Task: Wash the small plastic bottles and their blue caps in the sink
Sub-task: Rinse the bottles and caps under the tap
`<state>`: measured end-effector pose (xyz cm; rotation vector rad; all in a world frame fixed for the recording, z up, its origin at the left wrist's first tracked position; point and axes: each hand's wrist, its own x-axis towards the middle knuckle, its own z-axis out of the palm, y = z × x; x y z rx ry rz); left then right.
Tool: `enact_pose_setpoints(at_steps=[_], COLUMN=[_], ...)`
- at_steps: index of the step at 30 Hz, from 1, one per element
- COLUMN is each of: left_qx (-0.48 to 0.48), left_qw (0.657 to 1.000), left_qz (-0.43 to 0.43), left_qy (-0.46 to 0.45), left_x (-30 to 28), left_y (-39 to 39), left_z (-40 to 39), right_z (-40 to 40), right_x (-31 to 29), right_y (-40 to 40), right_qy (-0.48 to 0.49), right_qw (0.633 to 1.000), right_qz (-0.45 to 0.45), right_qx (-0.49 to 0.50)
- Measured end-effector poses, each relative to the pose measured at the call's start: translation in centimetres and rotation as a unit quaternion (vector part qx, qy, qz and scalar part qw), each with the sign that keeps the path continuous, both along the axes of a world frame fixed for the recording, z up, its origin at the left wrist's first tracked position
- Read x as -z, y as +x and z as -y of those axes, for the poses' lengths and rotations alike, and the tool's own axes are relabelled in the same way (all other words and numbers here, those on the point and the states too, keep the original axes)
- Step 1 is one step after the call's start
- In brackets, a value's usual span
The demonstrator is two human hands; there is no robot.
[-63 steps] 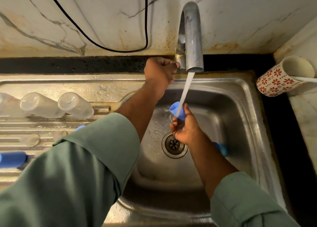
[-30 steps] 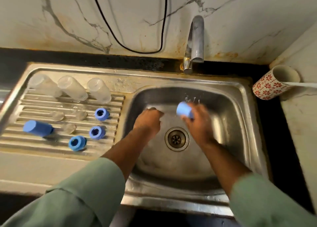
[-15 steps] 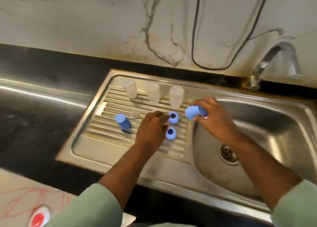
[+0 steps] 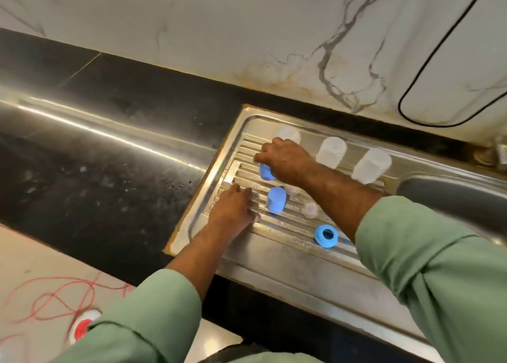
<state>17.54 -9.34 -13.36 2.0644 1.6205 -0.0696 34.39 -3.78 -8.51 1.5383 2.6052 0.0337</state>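
- On the ribbed drainboard left of the sink basin, the right hand reaches across and holds a blue cap under its curled fingers, the cap's lower end touching or nearly touching the ribs.
- Right grip: closed on that cap from above. Only the cap's bottom half shows, so I cannot tell exactly how the fingers sit round it.
- Left grip: the left hand lies low over the ribs, fingers extended toward the front left corner of the board and holding nothing that I can see.
- Just beside the left hand, to its right, lies a second blue cap on its side, its long axis running roughly toward and away from the person. It sits between the two hands and nearer the left one.
- A third, ring-shaped blue cap rests open side up nearer the front edge, close under the right forearm.
- Three clear plastic bottles stand inverted in a row along the back of the board, the leftmost partly hidden behind the right hand.
- My judgement: the held cap is being set down to drain in the free patch beyond the lying cap. The release turns on it landing clear of that neighbour.
- Black worktop stretches away to the left.
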Motion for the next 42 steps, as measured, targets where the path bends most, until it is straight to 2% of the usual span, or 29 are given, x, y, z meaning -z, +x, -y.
enact_pose_setpoints(at_steps=[4,7,10,13,15,17,19,24,27,31,34,38,42], left_qx=[0.006,-0.049,-0.123,-0.076,-0.026,0.008,0.053,0.185,0.211,0.196,0.189,0.193,0.158], left_qw=[0.999,0.998,0.978,0.954,0.94,0.937,0.949,0.971,0.973,0.977,0.979,0.978,0.984], left_qz=[-0.036,0.004,0.102,0.183,0.227,0.256,0.251,0.142,0.096,0.067,0.04,0.021,0.046], left_qy=[0.009,0.043,0.132,0.226,0.255,0.236,0.182,0.05,-0.012,-0.053,-0.063,-0.07,-0.067], left_x=[0.3,-0.5,-2.6,-5.3,-6.2,-6.3,-5.6,-1.8,0.7,3.3,4.6,6.3,6.7], left_y=[0.2,0.4,1.5,4.8,8.7,13.4,18.8,32.7,39.3,44.6,46.3,47.1,47.3], left_z=[0.1,0.7,2.2,4.0,5.3,6.8,8.5,14.2,17.4,19.8,20.4,20.0,18.3], right_z=[-0.9,-0.9,0.5,3.8,6.8,10.5,14.5,25.2,30.2,34.1,34.8,34.9,34.4], right_x=[1.8,2.1,0.4,-2.2,-3.0,-2.8,-2.7,0.4,4.4,9.0,11.8,14.4,15.8], right_y=[-0.7,-0.1,1.4,4.7,8.5,13.2,18.2,31.2,38.3,44.5,46.5,46.8,46.9], right_qy=[-0.02,-0.042,0.001,0.094,0.118,0.113,0.088,-0.058,-0.124,-0.203,-0.247,-0.265,-0.276], right_qw=[0.996,0.996,1.0,0.986,0.976,0.969,0.96,0.902,0.866,0.833,0.821,0.828,0.833], right_qz=[0.075,0.075,0.007,-0.128,-0.167,-0.182,-0.192,-0.214,-0.205,-0.18,-0.165,-0.112,-0.121], right_qx=[-0.034,-0.009,0.03,0.053,0.081,0.123,0.182,0.372,0.439,0.483,0.488,0.482,0.464])
